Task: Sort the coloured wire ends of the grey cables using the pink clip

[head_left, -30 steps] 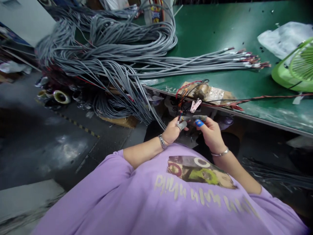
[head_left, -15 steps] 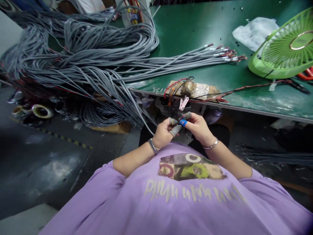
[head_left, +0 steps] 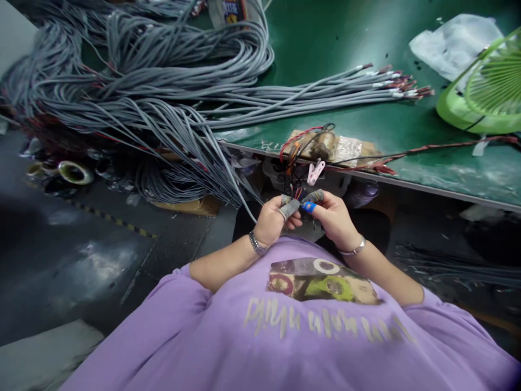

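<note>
My left hand (head_left: 273,220), with grey wraps on its fingertips, is closed on the end of a grey cable (head_left: 247,207) that comes down from the bundle; thin coloured wires (head_left: 298,193) stick up at the fingertips. My right hand (head_left: 334,217) has a blue-wrapped thumb and a grey-wrapped finger. Its fingertips are pinched together beside the wires, and what lies between them is too small to name. Just above the hands, a pink clip (head_left: 316,172) hangs at the table edge near a taped block (head_left: 349,149) with red and black wires.
A large bundle of grey cables (head_left: 163,81) covers the left of the green table (head_left: 325,32), several stripped ends pointing right. A green fan (head_left: 459,111) and a plastic bag (head_left: 453,46) are at the right. Tape rolls (head_left: 76,172) lie below the table at the left.
The view has shifted slightly, so the table things sit farther right. My fingertips have moved a little apart, and coloured wires now show between them.
</note>
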### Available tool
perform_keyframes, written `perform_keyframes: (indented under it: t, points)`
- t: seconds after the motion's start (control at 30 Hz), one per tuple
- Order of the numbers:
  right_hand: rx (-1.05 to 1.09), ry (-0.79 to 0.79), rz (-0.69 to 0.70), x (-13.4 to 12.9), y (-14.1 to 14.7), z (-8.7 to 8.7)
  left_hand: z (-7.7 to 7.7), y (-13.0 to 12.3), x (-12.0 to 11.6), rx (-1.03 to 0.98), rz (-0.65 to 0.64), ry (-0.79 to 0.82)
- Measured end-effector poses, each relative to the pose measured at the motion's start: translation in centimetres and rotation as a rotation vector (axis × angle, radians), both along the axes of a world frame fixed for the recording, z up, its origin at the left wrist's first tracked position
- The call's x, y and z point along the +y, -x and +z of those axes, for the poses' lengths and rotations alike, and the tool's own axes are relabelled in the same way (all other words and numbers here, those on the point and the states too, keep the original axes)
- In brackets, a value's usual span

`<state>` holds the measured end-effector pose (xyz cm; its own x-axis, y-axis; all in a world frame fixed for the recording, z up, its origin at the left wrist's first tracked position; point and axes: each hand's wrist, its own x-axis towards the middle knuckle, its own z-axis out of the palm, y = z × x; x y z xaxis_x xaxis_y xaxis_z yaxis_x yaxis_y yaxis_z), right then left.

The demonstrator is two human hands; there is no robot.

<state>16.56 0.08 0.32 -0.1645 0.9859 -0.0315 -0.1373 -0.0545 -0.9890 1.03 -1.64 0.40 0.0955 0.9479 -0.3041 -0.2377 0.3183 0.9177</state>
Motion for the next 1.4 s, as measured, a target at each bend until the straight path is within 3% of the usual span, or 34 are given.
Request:
perform_keyframes:
  t: [0.13, 0.47, 0.8, 1.03, 1.13, 1.27, 1.4]
  points:
    - [-0.091, -0.058, 0.029, -0.2, 0.0, -0.2, 0.2, 0.0, 0.1, -0.053, 0.074, 0.014]
    - [-0.021, 0.046, 0.120, 1.5, 0.7, 0.5, -0.5, 0.3, -0.2, 0.043, -0.038, -0.057]
    - [0.134, 0.156, -0.003, 1.0, 1.5, -0.6, -0.7, 0.3, -0.1, 0.042, -0.037, -0.023]
    - [0.095, 0.033, -0.114, 0.3, 2.0, -0.3, -0.5, 0.1, -0.1, -0.029, 0.015, -0.009]
    - [0.116, 0.059, -0.127, 0.3, 2.2, -0.4, -0.5, 0.1, -0.1, -0.039, 0.018, -0.013]
    - [0.164, 0.186, -0.092, 0.6, 2.1, -0.5, -0.7, 0.2, -0.2, 0.039, -0.047, -0.031]
    - [0.193, 0.232, 0.005, 0.7, 1.7, -0.4, -0.7, 0.3, -0.1, 0.038, 0.026, -0.046]
